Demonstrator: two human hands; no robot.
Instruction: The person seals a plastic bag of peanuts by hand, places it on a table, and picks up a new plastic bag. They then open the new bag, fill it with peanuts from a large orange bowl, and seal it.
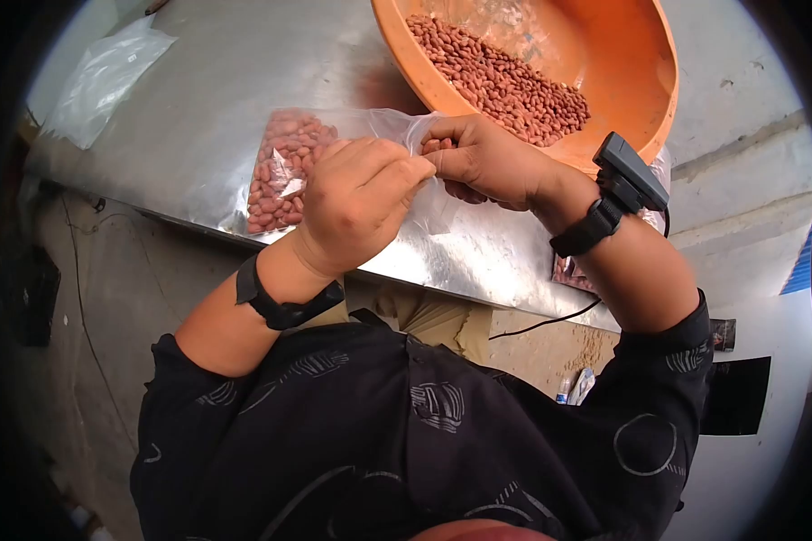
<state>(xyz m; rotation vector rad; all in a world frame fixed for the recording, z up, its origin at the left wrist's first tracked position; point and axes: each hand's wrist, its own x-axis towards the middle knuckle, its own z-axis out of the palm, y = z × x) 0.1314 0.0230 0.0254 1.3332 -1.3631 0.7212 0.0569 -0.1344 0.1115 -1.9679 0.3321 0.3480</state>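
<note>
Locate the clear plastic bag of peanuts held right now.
In the head view, the clear plastic bag is left of centre over the silvery metal table, its filled part beside the left hand and the round orange basin to its upper right.

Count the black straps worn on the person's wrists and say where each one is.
2: one strap on the wrist of the left hand, the other strap on the wrist of the right hand. None appears hidden.

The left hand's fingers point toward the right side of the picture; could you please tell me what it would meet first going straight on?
Most likely the right hand: the left hand has its fingertips close beside it, though depth is hard to judge.
</note>
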